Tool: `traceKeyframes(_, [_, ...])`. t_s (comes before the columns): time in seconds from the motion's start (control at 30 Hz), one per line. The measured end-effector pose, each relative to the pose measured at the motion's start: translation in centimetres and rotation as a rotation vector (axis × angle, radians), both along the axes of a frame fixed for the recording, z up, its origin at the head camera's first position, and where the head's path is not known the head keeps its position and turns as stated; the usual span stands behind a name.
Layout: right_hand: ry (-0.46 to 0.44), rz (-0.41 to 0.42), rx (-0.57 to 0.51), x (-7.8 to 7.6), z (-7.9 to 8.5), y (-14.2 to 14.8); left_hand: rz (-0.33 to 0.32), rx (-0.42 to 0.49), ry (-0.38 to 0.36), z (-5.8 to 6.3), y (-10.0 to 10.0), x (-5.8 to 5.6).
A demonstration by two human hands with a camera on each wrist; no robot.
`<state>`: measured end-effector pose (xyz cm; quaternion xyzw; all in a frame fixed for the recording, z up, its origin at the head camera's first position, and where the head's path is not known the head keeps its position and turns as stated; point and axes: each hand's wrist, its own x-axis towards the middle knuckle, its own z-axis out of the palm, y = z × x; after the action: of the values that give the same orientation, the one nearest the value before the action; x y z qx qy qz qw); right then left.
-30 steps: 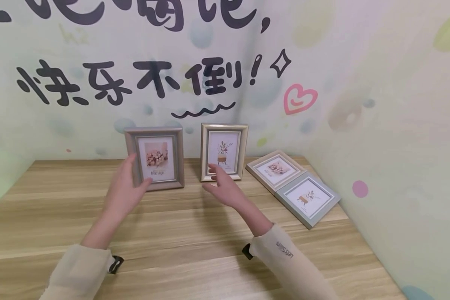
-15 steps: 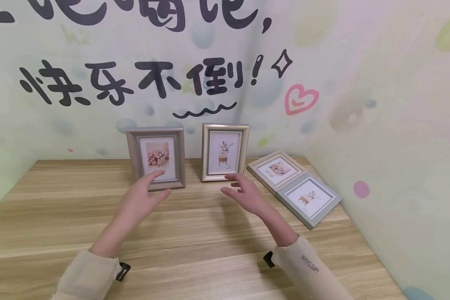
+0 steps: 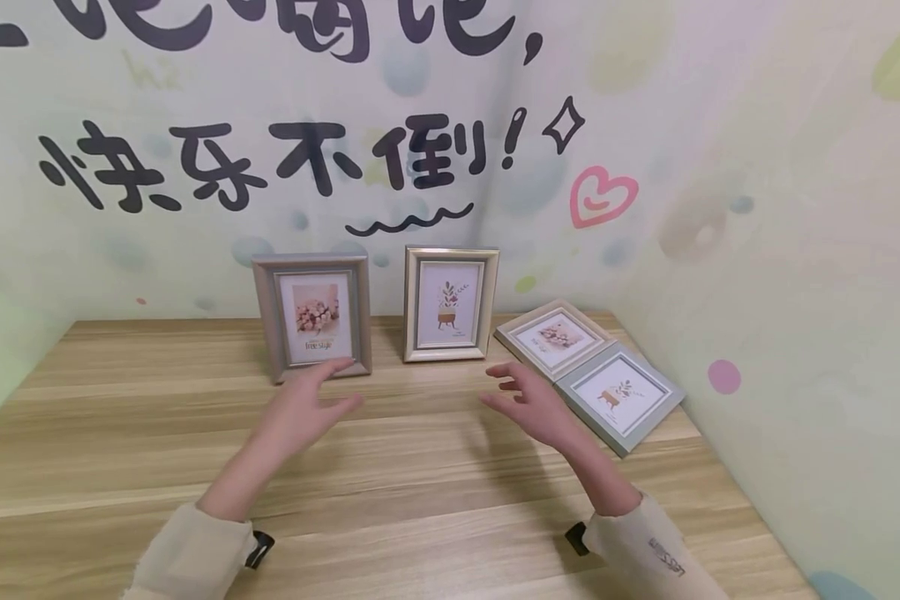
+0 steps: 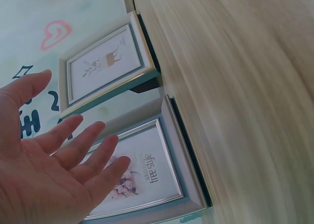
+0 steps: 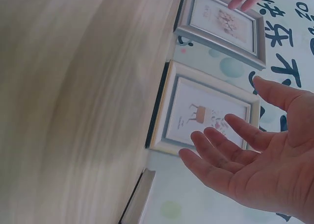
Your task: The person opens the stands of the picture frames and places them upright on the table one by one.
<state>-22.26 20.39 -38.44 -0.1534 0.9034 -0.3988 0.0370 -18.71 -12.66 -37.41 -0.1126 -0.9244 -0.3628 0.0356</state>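
Two picture frames stand upright at the back of the table. The left one is a brownish-grey picture frame with a flower photo; the other is a cream-gold picture frame with a potted-plant print. My left hand hovers in front of the brownish-grey frame, its fingertips overlapping the lower edge in the head view. Fingers spread and holding nothing, my right hand is in front and to the right of the cream-gold frame. In the left wrist view, the left palm shows with nothing in it.
To the right, a beige picture frame and a blue-grey picture frame lie flat with their edges together. Behind stands a patterned wall with black lettering. The wooden table stretches toward me, its right edge beside another wall.
Both hands have drawn back toward me from the two upright frames and moved rightward. The left hand has come off the brownish-grey frame's side. All the frames stay in place.
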Motion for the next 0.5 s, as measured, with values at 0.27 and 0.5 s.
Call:
traceKeyframes(0.27, [-0.032,-0.030,0.034,0.7,-0.7,3.4,-0.036,0.006,-0.025,-0.5,1.0,0.0])
traceKeyframes(0.5, [0.011,-0.084,0.056,1.1,-0.8,6.5,-0.055,-0.016,-0.059,-0.8,1.6,0.2])
